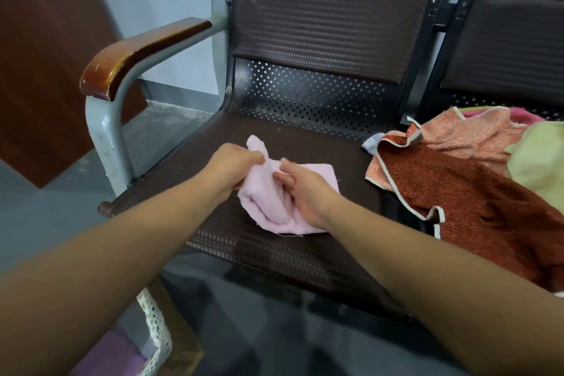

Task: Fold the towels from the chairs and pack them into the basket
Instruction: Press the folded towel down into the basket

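We hold the pink towel on the near left part of the chair seat, the surface it lies on. Our left hand has its grip pinched on the towel's far left corner. Our right hand has its grip curled round a fold in the middle. To the right, a rust towel, a peach towel and a yellow-green towel lie heaped. The basket shows its white lattice rim at the near left, under our left forearm.
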`<control>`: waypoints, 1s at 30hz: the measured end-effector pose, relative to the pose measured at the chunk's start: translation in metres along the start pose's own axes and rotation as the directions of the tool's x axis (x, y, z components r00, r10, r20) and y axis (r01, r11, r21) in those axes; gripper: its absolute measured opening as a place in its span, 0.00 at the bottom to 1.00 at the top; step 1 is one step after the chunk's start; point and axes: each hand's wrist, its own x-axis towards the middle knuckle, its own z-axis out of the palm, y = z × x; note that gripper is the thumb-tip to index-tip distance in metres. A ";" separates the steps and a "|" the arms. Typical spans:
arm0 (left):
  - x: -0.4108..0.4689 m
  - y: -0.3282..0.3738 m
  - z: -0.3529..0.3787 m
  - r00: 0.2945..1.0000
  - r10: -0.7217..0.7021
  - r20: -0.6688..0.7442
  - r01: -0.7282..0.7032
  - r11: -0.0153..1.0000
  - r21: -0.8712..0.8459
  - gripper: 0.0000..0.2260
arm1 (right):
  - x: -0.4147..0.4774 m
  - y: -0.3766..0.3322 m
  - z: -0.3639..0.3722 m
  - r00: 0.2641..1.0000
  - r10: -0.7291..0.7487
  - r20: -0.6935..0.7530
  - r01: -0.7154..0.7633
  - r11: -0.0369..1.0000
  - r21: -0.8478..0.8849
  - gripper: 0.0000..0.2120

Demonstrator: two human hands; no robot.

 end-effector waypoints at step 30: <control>0.015 -0.020 0.069 0.936 -0.244 0.253 0.324 0.879 -0.350 0.13 | 0.015 -0.001 -0.079 0.910 -0.108 -0.400 0.071 0.992 -0.106 0.17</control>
